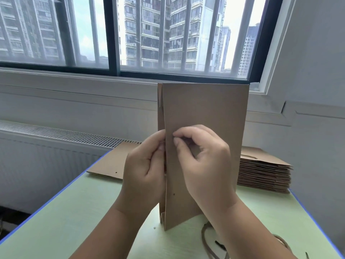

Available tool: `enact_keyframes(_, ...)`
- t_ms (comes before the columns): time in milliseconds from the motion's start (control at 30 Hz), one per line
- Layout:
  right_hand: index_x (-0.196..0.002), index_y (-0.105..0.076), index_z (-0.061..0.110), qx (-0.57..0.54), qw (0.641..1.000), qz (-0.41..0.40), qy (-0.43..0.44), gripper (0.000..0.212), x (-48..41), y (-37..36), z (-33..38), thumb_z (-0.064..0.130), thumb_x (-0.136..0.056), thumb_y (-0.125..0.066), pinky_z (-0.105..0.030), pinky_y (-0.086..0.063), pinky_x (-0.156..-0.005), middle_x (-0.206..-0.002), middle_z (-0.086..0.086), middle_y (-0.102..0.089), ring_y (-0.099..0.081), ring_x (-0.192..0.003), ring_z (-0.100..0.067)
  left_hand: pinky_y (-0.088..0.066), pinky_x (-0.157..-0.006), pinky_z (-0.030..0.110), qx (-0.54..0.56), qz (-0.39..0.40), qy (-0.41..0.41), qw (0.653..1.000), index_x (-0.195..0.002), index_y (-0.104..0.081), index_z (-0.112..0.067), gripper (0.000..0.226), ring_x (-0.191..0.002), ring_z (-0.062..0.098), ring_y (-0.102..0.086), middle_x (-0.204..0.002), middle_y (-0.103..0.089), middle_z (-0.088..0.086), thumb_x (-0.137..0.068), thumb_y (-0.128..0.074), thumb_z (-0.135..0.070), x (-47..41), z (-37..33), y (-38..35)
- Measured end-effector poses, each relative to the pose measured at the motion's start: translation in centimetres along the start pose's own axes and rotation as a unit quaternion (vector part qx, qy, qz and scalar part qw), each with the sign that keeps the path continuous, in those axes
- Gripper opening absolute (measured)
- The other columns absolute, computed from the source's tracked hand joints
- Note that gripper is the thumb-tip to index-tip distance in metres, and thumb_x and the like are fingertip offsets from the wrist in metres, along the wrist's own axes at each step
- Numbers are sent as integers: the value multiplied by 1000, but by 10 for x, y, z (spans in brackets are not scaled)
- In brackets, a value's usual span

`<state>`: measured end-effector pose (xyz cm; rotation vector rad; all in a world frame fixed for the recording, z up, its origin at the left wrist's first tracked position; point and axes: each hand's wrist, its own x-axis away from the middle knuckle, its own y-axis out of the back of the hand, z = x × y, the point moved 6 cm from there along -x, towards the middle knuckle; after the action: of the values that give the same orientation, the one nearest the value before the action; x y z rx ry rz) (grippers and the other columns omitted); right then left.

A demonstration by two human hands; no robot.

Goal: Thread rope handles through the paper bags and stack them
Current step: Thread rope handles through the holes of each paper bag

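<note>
A flat brown paper bag [205, 109] stands on its side edge on the green table, its open end toward the left. My left hand [145, 169] reaches behind the bag's left edge with curled fingers. My right hand [203, 165] lies on the bag's front face, thumb and forefinger pinched together at the edge near an upper hole; what they pinch is too small to see. A second small hole [174, 194] shows lower on the face. Brown rope handles [205, 238] lie loose on the table at the lower right.
A tall stack of flat brown bags [265, 171] sits at the back right of the table. One flat bag [108, 165] with a punched hole lies at the back left. The green table [74, 221] has blue edges; a radiator and window are beyond it.
</note>
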<state>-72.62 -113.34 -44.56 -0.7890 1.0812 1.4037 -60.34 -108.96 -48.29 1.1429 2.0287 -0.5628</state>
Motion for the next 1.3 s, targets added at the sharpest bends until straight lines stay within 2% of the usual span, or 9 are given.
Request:
enact_keyframes(167,-89,-74,9,-21,1000,15,2,15,0,3,-1,-5,-86,-71,-14,-49,-72,-82,2,-68,-64,-79,-7,-52,-67,29,-6,-3,21,1000,-107,-75,-28,37,-78,13,-68,-88,-76,-6,-106,-50,-1,0,-3,-2)
enact_keyframes(367,-104,-62,23,-133,982,107,-78,28,13,-1,-13,-2,-91,-67,-26,-54,-76,-82,5,-69,-67,-78,-16,-53,-63,42,-82,-44,17,996,-100,-72,-29,25,-74,23,-66,-81,-73,-4,-102,-53,-13,1,-1,3)
enact_keyframes(533,-91,-64,18,-137,970,137,-145,9,19,0,-31,10,-93,-62,-42,-54,-72,-72,3,-67,-65,-71,-16,-43,-54,31,-137,-5,-9,991,-90,-66,-24,21,-60,17,-55,-68,-62,-6,-102,-50,-17,0,-1,-1)
enact_keyframes(600,-86,-62,17,-150,972,110,-144,10,15,2,-29,10,-93,-61,-41,-51,-69,-70,0,-65,-62,-69,-20,-39,-53,28,-156,29,-19,987,-84,-59,-24,22,-59,15,-50,-65,-56,-6,-102,-48,-18,2,0,-6)
enact_keyframes(800,-85,-61,16,-162,972,103,-135,9,9,3,-27,12,-93,-60,-41,-47,-66,-68,-3,-62,-58,-67,-27,-44,-59,44,-203,111,-11,973,-86,-58,-15,23,-64,21,-51,-67,-54,-2,-101,-44,-25,-1,9,-10)
enact_keyframes(933,-87,-61,13,-156,957,179,-166,10,12,1,-38,9,-96,-60,-40,-49,-68,-69,-5,-64,-60,-68,-29,-41,-57,34,-195,110,-12,975,-84,-61,-16,25,-64,18,-50,-66,-53,-4,-101,-46,-26,-4,9,-6)
enact_keyframes(1033,-84,-63,10,-134,933,258,-211,19,20,3,-55,3,-100,-58,-24,-47,-63,-64,-2,-64,-58,-61,-12,-37,-56,35,-200,95,-4,975,-78,-55,-14,24,-61,19,-45,-63,-49,-2,-99,-45,-22,-2,11,-6)
enact_keyframes(1233,-86,-66,16,-121,960,186,-169,22,4,17,-53,6,-101,-54,-36,-37,-58,-64,7,-54,-47,-62,-15,-42,-55,39,-200,56,-47,977,-83,-57,-15,19,-60,20,-49,-64,-53,-4,-100,-47,-14,3,2,-8)
enact_keyframes(1300,-91,-69,16,-121,965,187,-140,19,-2,15,-42,9,-101,-54,-30,-37,-58,-64,10,-51,-46,-62,-10,-44,-56,40,-203,53,-52,976,-87,-61,-15,18,-62,22,-52,-65,-55,-3,-100,-48,-13,2,1,-7)
